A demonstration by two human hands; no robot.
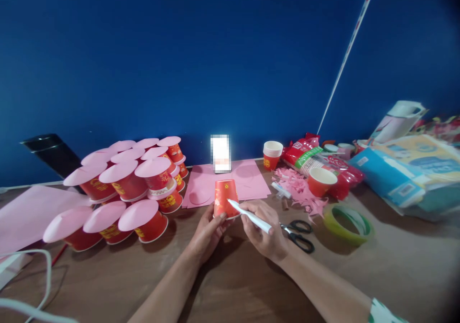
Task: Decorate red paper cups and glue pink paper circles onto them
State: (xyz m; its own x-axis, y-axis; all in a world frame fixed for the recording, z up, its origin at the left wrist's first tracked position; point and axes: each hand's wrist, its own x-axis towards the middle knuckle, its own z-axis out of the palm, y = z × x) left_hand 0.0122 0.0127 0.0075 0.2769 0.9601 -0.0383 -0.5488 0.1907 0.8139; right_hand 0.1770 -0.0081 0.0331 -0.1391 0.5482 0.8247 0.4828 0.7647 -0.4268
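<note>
Left grip (208, 234) holds inverted cup (225, 193) near rim; right grip (265, 229), marker (257, 219).

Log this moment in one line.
left hand: holds red cup upside down | right hand: holds white pen, tip at cup | scissors: beside right hand

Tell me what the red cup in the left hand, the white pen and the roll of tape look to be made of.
Red cup: probably coated paper, smooth with a slight sheen; printed pattern and pale rolled rim.
White pen: likely plastic, with a smooth, even barrel.
Roll of tape: apparently plastic film, glossy and yellow-green, somewhat see-through; its core material is unclear.
</note>
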